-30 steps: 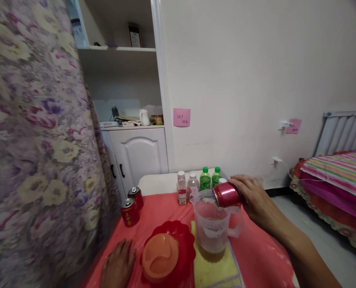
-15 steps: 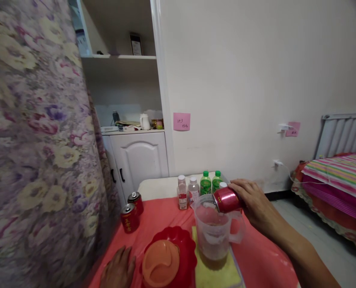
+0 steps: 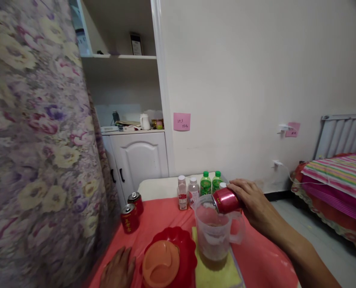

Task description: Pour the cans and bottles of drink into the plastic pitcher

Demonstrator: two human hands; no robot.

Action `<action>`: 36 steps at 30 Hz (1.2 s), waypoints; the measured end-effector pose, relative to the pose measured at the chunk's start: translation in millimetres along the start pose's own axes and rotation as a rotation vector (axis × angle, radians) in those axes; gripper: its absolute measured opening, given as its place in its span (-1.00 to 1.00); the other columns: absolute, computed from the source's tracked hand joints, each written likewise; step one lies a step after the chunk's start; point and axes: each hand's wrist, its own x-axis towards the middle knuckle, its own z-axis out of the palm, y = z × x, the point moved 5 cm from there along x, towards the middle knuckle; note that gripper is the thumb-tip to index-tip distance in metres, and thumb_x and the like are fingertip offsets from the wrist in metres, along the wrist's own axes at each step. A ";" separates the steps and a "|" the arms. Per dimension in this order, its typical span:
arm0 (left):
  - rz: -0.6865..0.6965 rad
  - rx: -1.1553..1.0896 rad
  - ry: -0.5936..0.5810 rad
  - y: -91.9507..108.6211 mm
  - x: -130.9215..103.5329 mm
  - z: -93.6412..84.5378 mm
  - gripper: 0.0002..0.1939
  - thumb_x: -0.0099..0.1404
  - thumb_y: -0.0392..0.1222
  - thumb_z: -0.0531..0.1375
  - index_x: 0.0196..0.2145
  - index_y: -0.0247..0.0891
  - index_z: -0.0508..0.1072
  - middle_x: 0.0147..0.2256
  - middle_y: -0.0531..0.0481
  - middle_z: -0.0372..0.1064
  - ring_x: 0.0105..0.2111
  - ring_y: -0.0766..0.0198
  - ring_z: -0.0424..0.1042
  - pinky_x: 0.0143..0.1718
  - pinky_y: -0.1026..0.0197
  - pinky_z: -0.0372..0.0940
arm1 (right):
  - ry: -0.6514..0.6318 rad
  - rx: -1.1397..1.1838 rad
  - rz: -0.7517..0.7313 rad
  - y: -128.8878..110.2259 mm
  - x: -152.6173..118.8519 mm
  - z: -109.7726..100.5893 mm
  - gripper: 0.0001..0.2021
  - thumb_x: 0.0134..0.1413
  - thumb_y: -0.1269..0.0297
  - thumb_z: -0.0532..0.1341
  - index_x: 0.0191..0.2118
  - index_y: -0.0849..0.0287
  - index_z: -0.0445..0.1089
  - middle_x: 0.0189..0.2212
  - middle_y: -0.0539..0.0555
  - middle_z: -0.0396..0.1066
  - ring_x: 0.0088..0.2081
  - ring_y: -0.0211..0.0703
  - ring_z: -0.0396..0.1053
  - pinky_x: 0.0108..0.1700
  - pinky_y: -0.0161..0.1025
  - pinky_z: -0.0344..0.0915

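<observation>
So the pour looks underway. The right hand (image 3: pixel 251 196) has its fingers wrapped around the base end of a red drink can (image 3: pixel 226 201), tipped over on its side with its top end over the mouth of the clear plastic measuring jug (image 3: pixel 211 240). I can't make out a stream, and can't tell if the can touches the rim. There's a brownish patch low in the jug, maybe liquid, maybe just shadow, so how much is in there is anyone's guess.

The jug is upright on a yellow cloth (image 3: pixel 218 276), handle to the right. The left hand (image 3: pixel 117 269) is just lying on the red tablecloth (image 3: pixel 162 212), fingers loosely spread, holding nothing, left of the red scalloped dish (image 3: pixel 186 250) with the orange piece (image 3: pixel 161 264) in it.

Left over, I'd say: finishing this can. Two more red cans, a near one (image 3: pixel 130 219) and a far one (image 3: pixel 136 203), stand upright on the left; can't tell if they're opened.

Versus a second ago? Barely anything. The view tilted a bit so everything sits lower, but can, jug and both hands are basically where they were.
</observation>
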 end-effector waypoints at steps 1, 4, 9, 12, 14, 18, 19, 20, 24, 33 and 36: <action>0.005 0.002 0.002 0.1 -0.2 0.6 -0.41 0.40 -0.08 -0.15 0.20 -0.33 0.41 0.26 -0.24 0.34 0.26 -0.02 0.31 0.23 -0.10 0.19 | 0.000 -0.004 0.000 -1.0 0.8 -0.4 -0.43 0.18 0.63 0.05 0.25 0.04 0.20 0.18 0.19 0.35 0.20 0.10 0.23 0.18 0.18 0.29; 0.003 0.009 -0.002 -0.4 -0.3 1.9 -0.42 0.40 -0.09 -0.14 0.20 -0.32 0.41 0.26 -0.23 0.35 0.26 0.00 0.31 0.23 -0.08 0.19 | -0.019 -0.013 -0.004 -4.0 3.9 -1.0 -0.41 0.15 0.66 0.04 0.26 0.06 0.20 0.19 0.18 0.34 0.21 0.09 0.21 0.19 0.16 0.27; -0.007 0.020 0.003 0.1 -0.8 -0.7 -0.45 0.40 -0.11 -0.13 0.19 -0.26 0.43 0.24 -0.19 0.37 0.25 0.04 0.32 0.23 -0.03 0.19 | -0.044 -0.024 -0.036 -5.8 10.0 -3.8 -0.38 0.10 0.66 0.06 0.26 0.08 0.21 0.19 0.18 0.34 0.21 0.10 0.20 0.21 0.15 0.26; 0.012 0.021 0.000 2.4 -1.2 -2.5 -0.47 0.40 -0.17 -0.12 0.19 -0.27 0.43 0.25 -0.17 0.37 0.27 0.05 0.30 0.23 -0.03 0.18 | -0.047 -0.045 -0.050 -4.8 13.6 -7.4 -0.39 0.08 0.64 0.08 0.25 0.09 0.22 0.18 0.19 0.34 0.20 0.11 0.21 0.19 0.15 0.27; 0.003 0.022 0.002 3.1 -1.0 -3.6 -0.47 0.40 -0.14 -0.10 0.19 -0.28 0.42 0.25 -0.19 0.36 0.26 0.04 0.31 0.23 -0.05 0.19 | -0.051 -0.062 -0.065 -5.3 16.0 -10.5 -0.37 0.07 0.63 0.10 0.26 0.09 0.21 0.18 0.21 0.34 0.20 0.12 0.21 0.18 0.15 0.27; -0.019 0.019 0.018 3.8 -0.3 -5.8 -0.46 0.40 -0.10 -0.10 0.18 -0.32 0.43 0.25 -0.23 0.36 0.24 0.01 0.34 0.22 -0.07 0.20 | -0.062 -0.093 -0.092 -9.2 21.5 -17.5 -0.34 0.03 0.60 0.14 0.27 0.08 0.20 0.18 0.22 0.33 0.20 0.14 0.21 0.18 0.16 0.27; -0.019 0.015 0.018 4.0 -0.1 -6.0 -0.45 0.40 -0.10 -0.10 0.18 -0.33 0.43 0.24 -0.24 0.37 0.23 0.00 0.35 0.22 -0.08 0.20 | -0.066 -0.101 -0.095 -10.1 23.0 -19.0 -0.35 0.03 0.59 0.14 0.27 0.08 0.21 0.18 0.22 0.33 0.20 0.15 0.22 0.18 0.16 0.27; -0.020 0.011 0.019 4.0 0.0 -6.0 -0.44 0.39 -0.09 -0.10 0.18 -0.34 0.43 0.24 -0.24 0.37 0.23 -0.01 0.35 0.22 -0.08 0.20 | -0.069 -0.110 -0.097 -10.8 24.5 -20.4 -0.36 0.03 0.59 0.15 0.26 0.09 0.22 0.18 0.22 0.33 0.19 0.15 0.22 0.18 0.16 0.27; -0.017 -0.009 0.028 4.8 1.2 -6.0 -0.43 0.40 -0.08 -0.12 0.19 -0.36 0.42 0.23 -0.26 0.38 0.22 -0.03 0.36 0.22 -0.10 0.20 | -0.072 -0.143 -0.106 -12.3 29.6 -25.2 -0.40 0.06 0.60 0.13 0.24 0.12 0.24 0.17 0.23 0.35 0.19 0.16 0.23 0.17 0.16 0.27; -0.022 0.025 -0.021 9.2 2.4 -12.2 -0.44 0.42 -0.08 -0.14 0.19 -0.33 0.41 0.26 -0.24 0.34 0.23 0.00 0.35 0.20 -0.07 0.22 | -0.105 -0.192 -0.134 -22.2 38.2 -33.8 -0.38 -0.03 0.65 0.18 0.19 0.16 0.27 0.14 0.27 0.38 0.20 0.20 0.23 0.13 0.15 0.30; -0.029 0.013 0.009 10.2 2.6 -16.0 -0.43 0.43 -0.08 -0.16 0.17 -0.33 0.43 0.24 -0.25 0.36 0.21 0.00 0.37 0.18 -0.04 0.23 | -0.113 -0.208 -0.152 -27.8 41.1 -37.4 -0.40 -0.02 0.68 0.15 0.18 0.17 0.27 0.13 0.27 0.39 0.19 0.18 0.25 0.12 0.13 0.31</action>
